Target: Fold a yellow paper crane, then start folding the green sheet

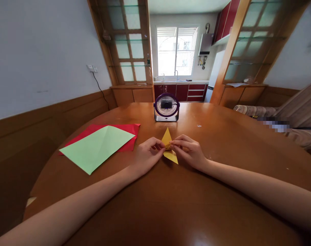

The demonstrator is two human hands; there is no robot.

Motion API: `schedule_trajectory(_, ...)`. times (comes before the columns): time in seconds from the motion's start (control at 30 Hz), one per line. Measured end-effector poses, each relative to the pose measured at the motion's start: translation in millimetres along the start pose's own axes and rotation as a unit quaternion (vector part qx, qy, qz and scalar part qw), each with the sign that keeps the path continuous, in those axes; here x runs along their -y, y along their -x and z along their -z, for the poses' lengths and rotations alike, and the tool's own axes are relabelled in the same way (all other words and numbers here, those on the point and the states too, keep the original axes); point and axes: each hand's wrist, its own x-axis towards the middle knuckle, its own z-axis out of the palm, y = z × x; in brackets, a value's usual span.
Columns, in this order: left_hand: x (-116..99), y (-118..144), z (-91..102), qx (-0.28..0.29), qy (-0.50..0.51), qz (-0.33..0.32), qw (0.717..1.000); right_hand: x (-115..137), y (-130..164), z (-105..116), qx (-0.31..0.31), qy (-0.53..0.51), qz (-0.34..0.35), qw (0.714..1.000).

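Folded yellow paper (167, 138) on wooden table (222, 143), centred just before small purple desk fan (166, 107). Long axis running away from body, far tip up. Left hand (147, 154) and right hand (190, 150) both pinching paper's middle, equally near. Green sheet (96, 147) over red sheet (128, 129), well left.

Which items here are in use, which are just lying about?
In use: yellow folded paper, pinched between left hand and right hand.

Lying about: green sheet on top of red sheet, small purple fan, all on the wooden table.
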Motion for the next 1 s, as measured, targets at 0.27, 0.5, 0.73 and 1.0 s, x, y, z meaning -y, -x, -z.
schedule_trajectory(0.27, -5, -1, 1.6, -0.021, -0.015, -0.055, 0.998, 3, 0, 1, 0.007, 0.006, 0.005, 1.0)
schedule_trajectory(0.5, -2, 0, 0.0, -0.021, -0.009, -0.052, 0.998, 3, 0, 1, 0.008, 0.002, 0.013, 1.0)
schedule_trajectory(0.73, -3, 0, -0.5, -0.016, -0.007, -0.047, 0.999, 2, 0, 1, 0.013, 0.006, 0.009, 1.0)
schedule_trajectory(1.0, -13, -2, -0.5, 0.02, 0.006, -0.001, 1.0, 5, -1, 0, 0.02, 0.011, 0.04, 0.999)
